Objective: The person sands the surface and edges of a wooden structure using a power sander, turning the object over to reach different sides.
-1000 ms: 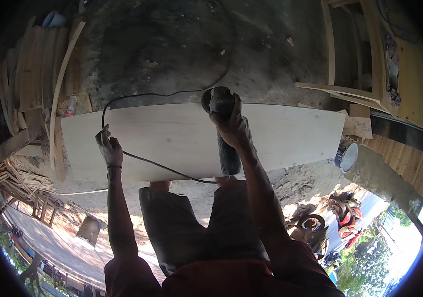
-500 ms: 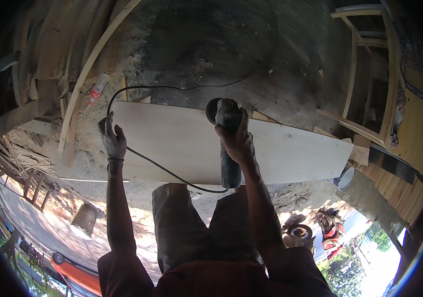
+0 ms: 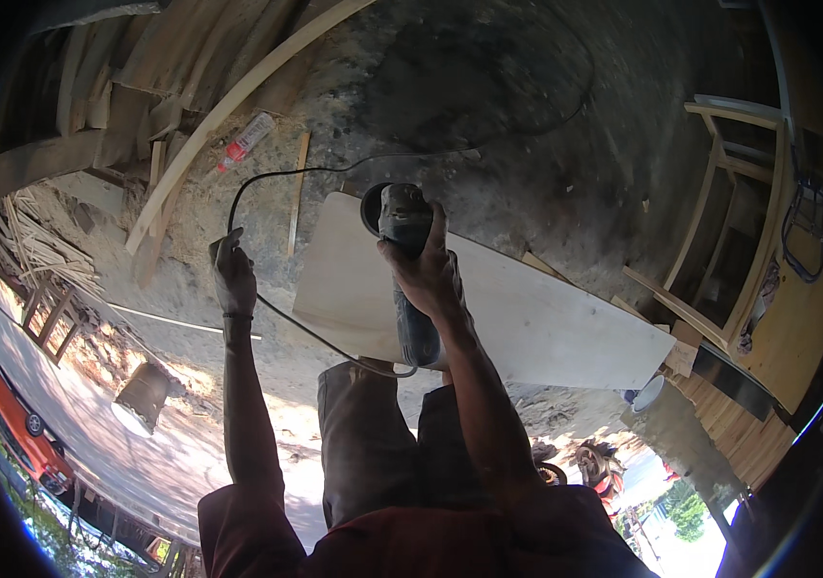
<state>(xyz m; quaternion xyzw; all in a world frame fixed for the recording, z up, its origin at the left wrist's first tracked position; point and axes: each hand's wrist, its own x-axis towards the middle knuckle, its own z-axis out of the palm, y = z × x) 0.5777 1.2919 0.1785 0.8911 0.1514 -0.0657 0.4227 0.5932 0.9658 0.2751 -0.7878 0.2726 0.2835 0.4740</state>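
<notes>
My right hand [image 3: 423, 275] is wrapped round a dark angle grinder [image 3: 405, 223], whose round disc [image 3: 373, 207] shows on its left side. The tool is over the left part of a long pale wooden board [image 3: 546, 318] that narrows toward the right. A black power cord [image 3: 325, 342] loops from the grinder's near end to my left hand [image 3: 234, 275]. My left fingers are closed round the cord beyond the board's left end. From there the cord [image 3: 315, 170] runs on across the floor toward the far right. Whether the disc touches the board is hard to tell.
A wooden frame [image 3: 710, 231] stands at the right beside a plywood sheet [image 3: 806, 279]. Curved timber [image 3: 238, 101] and thin wood strips [image 3: 40, 241] lie at the left. A plastic bottle [image 3: 248, 140] and a wood stick [image 3: 299, 193] are on the dusty floor.
My view has turned, so the board now slants down to the right. The grinder has moved left along the board. My left hand has gone from partly spread fingers to closed round the cord.
</notes>
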